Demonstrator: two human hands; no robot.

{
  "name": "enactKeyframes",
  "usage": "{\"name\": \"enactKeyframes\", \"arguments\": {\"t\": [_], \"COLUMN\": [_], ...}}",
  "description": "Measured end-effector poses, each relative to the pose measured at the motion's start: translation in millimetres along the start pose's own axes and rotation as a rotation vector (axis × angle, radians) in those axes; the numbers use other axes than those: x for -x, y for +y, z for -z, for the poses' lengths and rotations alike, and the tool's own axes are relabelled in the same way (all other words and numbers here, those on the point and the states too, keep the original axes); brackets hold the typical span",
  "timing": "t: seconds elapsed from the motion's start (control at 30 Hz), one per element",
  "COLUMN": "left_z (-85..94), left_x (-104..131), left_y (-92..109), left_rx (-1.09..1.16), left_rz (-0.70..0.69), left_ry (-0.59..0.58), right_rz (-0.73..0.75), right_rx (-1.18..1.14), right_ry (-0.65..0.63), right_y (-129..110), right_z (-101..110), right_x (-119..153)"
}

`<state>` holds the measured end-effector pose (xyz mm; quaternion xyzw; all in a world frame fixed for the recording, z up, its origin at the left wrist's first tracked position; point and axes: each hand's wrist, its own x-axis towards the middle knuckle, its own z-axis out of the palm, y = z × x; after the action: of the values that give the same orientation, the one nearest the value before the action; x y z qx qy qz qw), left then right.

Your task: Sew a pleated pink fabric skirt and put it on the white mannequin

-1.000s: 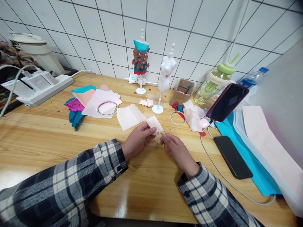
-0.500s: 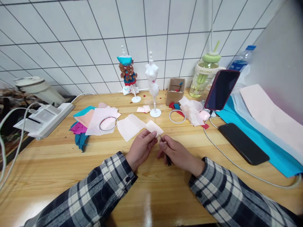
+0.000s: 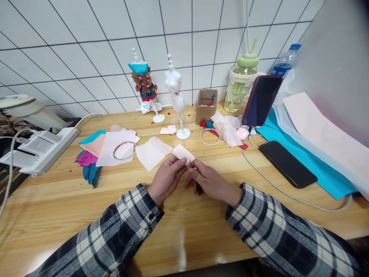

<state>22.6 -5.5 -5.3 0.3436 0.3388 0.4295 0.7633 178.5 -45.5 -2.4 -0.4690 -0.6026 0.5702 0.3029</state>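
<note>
Pale scrap (image 3: pixel 183 152) held at desk (image 3: pixel 190 231)

The left hand (image 3: pixel 165 179) pinches the scrap near its frayed near edge, the long axis slanting from far left to near right. The right hand (image 3: pixel 211 179) grips a slim dark tool (image 3: pixel 198 189), its tip pointing away and slightly left, at that edge.

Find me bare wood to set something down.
Bare: desk left, bordered by teal scrap, power strip and left sleeve. Also between it and right sleeve, this side of left hand and right hand. Crowded: around box, drink bottle, upright phone.
</note>
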Motion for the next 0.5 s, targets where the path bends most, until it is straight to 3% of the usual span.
{"name": "enactKeyframes", "arguments": {"t": [0.5], "left_z": [-1.3], "left_x": [0.3], "left_y": [0.4], "left_rx": [-0.014], "left_rz": [-0.012], "left_ry": [0.005], "right_rz": [0.010], "right_rx": [0.000], "right_ry": [-0.007], "right_y": [-2.5], "right_z": [1.1], "right_x": [0.7]}}
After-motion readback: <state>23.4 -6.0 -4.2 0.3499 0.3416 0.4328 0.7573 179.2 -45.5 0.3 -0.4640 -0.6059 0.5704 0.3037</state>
